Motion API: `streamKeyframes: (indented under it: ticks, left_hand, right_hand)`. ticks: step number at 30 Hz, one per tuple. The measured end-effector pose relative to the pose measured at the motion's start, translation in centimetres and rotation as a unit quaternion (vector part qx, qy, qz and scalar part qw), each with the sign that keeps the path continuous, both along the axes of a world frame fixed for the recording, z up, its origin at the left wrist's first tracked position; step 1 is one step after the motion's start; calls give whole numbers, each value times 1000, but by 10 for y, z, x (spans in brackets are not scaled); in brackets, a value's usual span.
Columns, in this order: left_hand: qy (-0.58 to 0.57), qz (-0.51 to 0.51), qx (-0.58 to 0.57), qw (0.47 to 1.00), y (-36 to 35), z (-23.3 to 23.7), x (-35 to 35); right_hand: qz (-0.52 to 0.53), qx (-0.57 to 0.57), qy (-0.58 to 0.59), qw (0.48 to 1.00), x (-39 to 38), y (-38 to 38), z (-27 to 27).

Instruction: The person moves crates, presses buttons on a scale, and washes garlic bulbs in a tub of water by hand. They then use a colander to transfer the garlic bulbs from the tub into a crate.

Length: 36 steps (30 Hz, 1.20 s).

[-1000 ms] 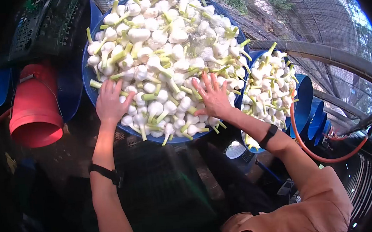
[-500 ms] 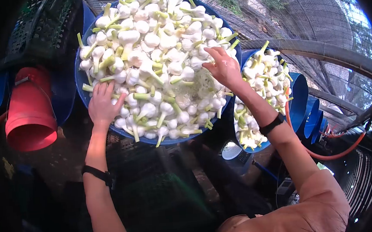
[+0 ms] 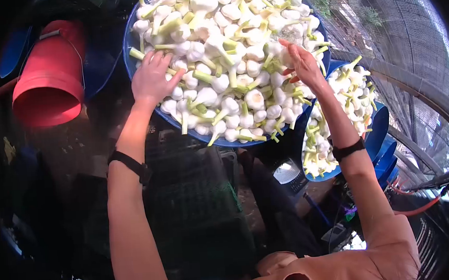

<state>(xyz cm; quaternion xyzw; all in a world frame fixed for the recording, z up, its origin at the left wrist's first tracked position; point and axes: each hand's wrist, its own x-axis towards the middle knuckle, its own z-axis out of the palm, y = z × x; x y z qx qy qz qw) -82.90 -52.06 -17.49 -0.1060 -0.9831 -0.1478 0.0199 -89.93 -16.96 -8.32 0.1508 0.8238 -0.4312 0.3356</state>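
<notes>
White garlic bulbs (image 3: 255,100) with short green stems fill a large round blue tub (image 3: 130,47). My left hand (image 3: 153,78) lies on the bulbs at the tub's left edge, fingers spread, palm down, holding nothing. On the right side of the same tub, my right hand (image 3: 302,66) is over the bulbs with its fingers apart and nothing seen between them. Its palm faces left and the bulbs just beside it are partly hidden. Each wrist wears a black band.
A second blue tub (image 3: 325,175) holding more garlic (image 3: 340,100) stands at the right. A red bucket (image 3: 48,82) lies at the left. Further right are stacked blue containers (image 3: 379,129), an orange hose (image 3: 422,208) and mesh netting (image 3: 404,28). A dark green crate (image 3: 198,204) sits below.
The view has shifted, so the tub appears higher and further right. My right hand's fingers have straightened. The water and froth beside it no longer show, and bulbs now cover that spot.
</notes>
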Motion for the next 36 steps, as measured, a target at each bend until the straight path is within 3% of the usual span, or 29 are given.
streamKeyframes:
  ticks: [1, 2, 3, 5, 6, 10, 12, 13, 16, 17, 18, 21, 23, 25, 27, 29, 31, 33, 34, 36]
  left_hand:
    - [-4, 2, 0, 1000, 1, -1, 1]
    - [-3, 3, 0, 1000, 0, -1, 2]
    - [3, 2, -1, 1000, 0, -1, 0]
    - [-2, 2, -2, 1000, 0, 2, -1]
    - [10, 4, 5, 1000, 0, 1, -1]
    - [16, 3, 7, 1000, -2, -3, 2]
    - [2, 2, -4, 1000, 0, -2, 0]
    - [-1, -3, 1, 1000, -1, -2, 0]
    - [-6, 12, 10, 1000, -2, -5, 3]
    - [-22, 18, 23, 999, -1, 0, 2]
    - [-37, 23, 35, 998, 0, 2, 1]
    - [-14, 23, 27, 999, 0, 1, 2]
    - [-4, 24, 27, 999, -1, -3, 3]
    - [9, 23, 23, 999, -3, -5, 3]
    - [3, 15, 33, 999, -3, -2, 3]
    - [-4, 12, 16, 1000, -3, -2, 1]
    - [7, 8, 13, 1000, -2, -1, 1]
    - [10, 8, 14, 1000, -1, 1, 2]
    - [5, 10, 14, 1000, -1, 2, 1]
    - [-11, 16, 26, 999, -1, 2, 0]
  right_hand:
    - [75, 46, 68, 994, 23, -12, 9]
    - [284, 145, 233, 919, 79, -45, 11]
    - [323, 141, 261, 899, 104, -69, 10]
    - [374, 88, 245, 890, 138, -103, -10]
    - [407, 157, 257, 862, 150, -120, -29]
    - [415, 153, 144, 885, 128, -131, -92]
    - [516, 187, 64, 833, 117, -130, -126]
    - [516, 188, 71, 833, 113, -128, -126]
    - [340, 26, 161, 926, 111, -100, -92]
    - [304, 23, 144, 941, 110, -91, -69]
    - [276, 76, 206, 936, 115, -86, -44]
    - [205, 164, 201, 944, 128, -84, 15]
    - [257, 43, 189, 947, 152, -99, 0]
    - [311, 85, 289, 901, 164, -127, -49]
    - [395, 102, 3, 913, 146, -144, -74]
    - [354, 93, 61, 929, 158, -140, -136]
    - [321, 87, 115, 936, 147, -135, -137]
    - [349, 160, 38, 923, 137, -130, -123]
    - [328, 140, 177, 917, 144, -118, -107]
    - [278, 127, 212, 928, 131, -100, -36]
